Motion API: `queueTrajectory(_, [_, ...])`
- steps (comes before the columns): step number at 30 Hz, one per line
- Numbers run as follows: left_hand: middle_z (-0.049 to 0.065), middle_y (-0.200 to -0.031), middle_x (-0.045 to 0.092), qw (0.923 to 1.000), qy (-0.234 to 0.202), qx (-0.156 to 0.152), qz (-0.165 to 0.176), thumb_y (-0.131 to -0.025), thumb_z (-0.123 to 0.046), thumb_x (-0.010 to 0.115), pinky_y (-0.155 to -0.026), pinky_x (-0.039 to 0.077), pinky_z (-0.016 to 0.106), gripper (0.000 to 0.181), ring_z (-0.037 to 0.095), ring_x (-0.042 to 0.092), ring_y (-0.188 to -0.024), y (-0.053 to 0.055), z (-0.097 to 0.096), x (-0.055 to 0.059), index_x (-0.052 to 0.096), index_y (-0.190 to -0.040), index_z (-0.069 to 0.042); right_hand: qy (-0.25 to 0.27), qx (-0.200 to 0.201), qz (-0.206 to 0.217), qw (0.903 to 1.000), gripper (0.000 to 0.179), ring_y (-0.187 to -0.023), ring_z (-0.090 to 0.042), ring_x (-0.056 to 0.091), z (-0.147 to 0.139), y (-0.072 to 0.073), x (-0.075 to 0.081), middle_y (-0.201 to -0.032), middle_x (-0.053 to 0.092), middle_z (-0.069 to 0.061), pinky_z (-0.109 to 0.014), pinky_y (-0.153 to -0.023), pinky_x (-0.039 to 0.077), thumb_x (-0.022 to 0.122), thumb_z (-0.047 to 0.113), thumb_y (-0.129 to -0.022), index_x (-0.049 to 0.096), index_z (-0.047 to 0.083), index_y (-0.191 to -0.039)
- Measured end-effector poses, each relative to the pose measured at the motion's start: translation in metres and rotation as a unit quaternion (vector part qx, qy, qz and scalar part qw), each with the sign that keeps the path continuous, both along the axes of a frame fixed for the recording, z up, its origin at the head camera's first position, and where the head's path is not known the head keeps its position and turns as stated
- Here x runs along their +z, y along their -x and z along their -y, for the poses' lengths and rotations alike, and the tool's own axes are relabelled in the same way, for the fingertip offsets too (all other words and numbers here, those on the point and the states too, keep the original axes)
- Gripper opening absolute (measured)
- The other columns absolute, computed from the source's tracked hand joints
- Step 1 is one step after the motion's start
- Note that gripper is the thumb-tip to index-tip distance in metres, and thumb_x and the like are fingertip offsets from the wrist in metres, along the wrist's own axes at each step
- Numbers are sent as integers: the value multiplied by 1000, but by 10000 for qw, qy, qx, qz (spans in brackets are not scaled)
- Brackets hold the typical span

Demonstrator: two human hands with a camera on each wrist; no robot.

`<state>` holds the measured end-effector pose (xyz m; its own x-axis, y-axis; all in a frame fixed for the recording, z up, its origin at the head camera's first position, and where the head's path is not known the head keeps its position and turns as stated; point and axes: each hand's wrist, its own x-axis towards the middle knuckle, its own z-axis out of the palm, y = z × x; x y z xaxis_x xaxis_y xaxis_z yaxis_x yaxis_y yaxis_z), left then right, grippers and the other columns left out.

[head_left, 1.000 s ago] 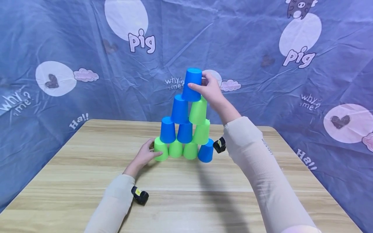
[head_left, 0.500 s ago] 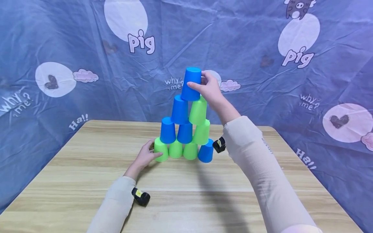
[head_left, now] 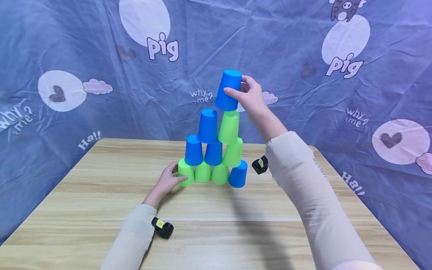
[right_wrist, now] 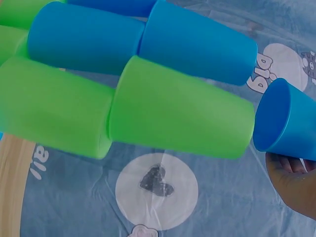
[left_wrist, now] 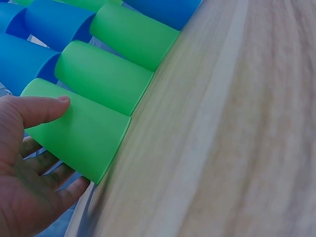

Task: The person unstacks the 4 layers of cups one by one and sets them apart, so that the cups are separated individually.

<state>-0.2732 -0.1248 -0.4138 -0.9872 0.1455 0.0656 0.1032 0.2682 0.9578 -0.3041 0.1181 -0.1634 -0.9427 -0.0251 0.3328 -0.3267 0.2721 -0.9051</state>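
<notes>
In the head view my right hand (head_left: 252, 96) grips an upside-down blue cup (head_left: 231, 83), thumb across its front. This cup is tilted above the tower's top row, its lower rim close over the upper green cup (head_left: 228, 127). Beside that green cup stands another blue cup (head_left: 207, 126), its top bare. The right wrist view shows the held cup's open mouth (right_wrist: 272, 116) facing the green cup's base. My left hand (head_left: 167, 180) holds the leftmost bottom green cup (left_wrist: 84, 131), thumb on the front and fingers behind it.
Below, a middle row of two blue cups (head_left: 194, 150) and a green cup (head_left: 233, 153) rests on a bottom row of green cups with a blue cup (head_left: 238, 174) at the right end. The wooden table (head_left: 202, 232) ends before a patterned blue cloth (head_left: 290, 48).
My right hand has moved up and to the right with the blue cup, away from the upper blue cup it overlapped. The left hand stays on the green cup.
</notes>
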Motion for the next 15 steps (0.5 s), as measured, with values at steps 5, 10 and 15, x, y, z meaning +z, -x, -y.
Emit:
queueTrajectory(5, [27, -140, 40, 10000, 53, 28, 9, -80, -1, 64, -110, 32, 53, 64, 43, 38, -130, 0, 0, 1, 36, -138, 1, 88, -112, -77, 9999, 61, -124, -26, 47, -13, -2, 6, -135, 49, -15, -43, -109, 39, 67, 24, -84, 40, 9, -137])
queueTrajectory(10, [27, -140, 39, 9999, 141, 2, 4, -81, -1, 63, -110, 32, 54, 64, 43, 37, -130, 0, -1, 2, 35, -138, 2, 55, -187, -119, 9997, 62, -125, -28, 46, -31, -3, 10, -136, 47, -16, -45, -109, 38, 66, 25, -85, 38, 9, -138])
queueTrajectory(15, [27, -140, 39, 9999, 161, 33, 19, -82, -1, 63, -110, 32, 53, 63, 42, 37, -131, 0, 0, 3, 35, -138, 2, 93, -354, 39, 9993, 63, -129, -29, 43, -49, -3, 9, -141, 44, -16, -46, -111, 35, 65, 28, -86, 36, 11, -140])
